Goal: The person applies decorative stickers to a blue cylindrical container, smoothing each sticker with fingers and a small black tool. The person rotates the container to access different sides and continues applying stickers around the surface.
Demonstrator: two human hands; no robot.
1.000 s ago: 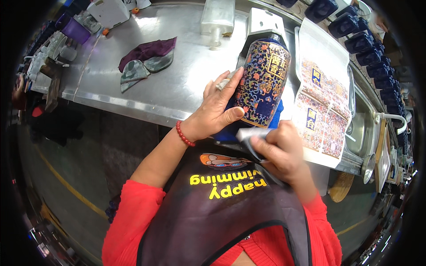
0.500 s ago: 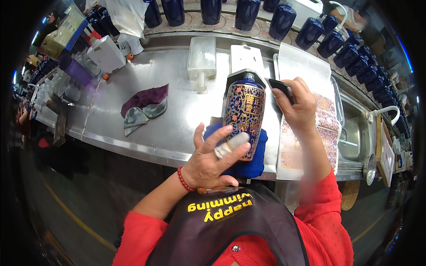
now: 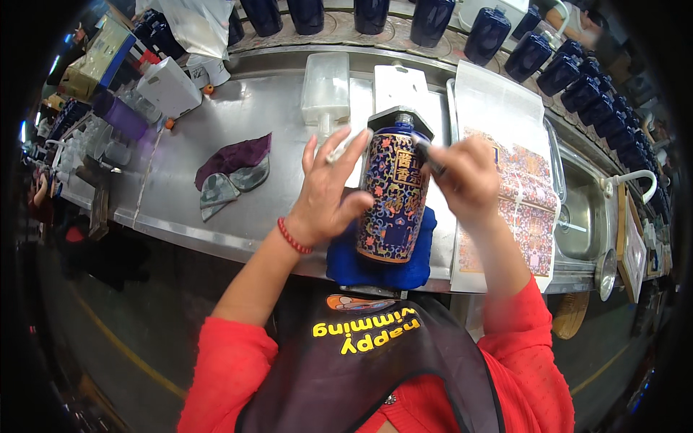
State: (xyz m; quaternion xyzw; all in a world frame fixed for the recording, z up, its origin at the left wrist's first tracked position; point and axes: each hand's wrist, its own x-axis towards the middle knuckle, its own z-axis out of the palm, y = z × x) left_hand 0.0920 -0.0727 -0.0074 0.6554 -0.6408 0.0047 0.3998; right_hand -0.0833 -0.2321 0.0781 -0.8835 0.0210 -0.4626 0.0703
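The patterned blue bottle (image 3: 390, 216) lies tilted on its back in the middle of the worktop (image 3: 289, 115), w/ its lower end on the blue cloth (image 3: 345, 263) and its neck end at the black angular support (image 3: 381, 120). Compared w/ half a sec ago, both hands have changed pos. The L hand (image 3: 323, 189) was low, near the base; now it is higher along the L side, fingers spread and thumb at the bottle's edge — it is open, not wrapped around, and whether it presses I cannot tell. The R hand (image 3: 468, 173) was apart from the bottle; now it has come over the upper R side, closed on a dark flat tool (image 3: 427, 154). Hand and tool are blurred, so exact contact is not clear. One sec ago this tool was near the base, so I judge that the work is now at the shoulder end, w/ the L hand probably steadying. The pattern seems to cover most of the body already. The printed sheets (image 3: 533, 195) lie to the R, apart from the bottle.
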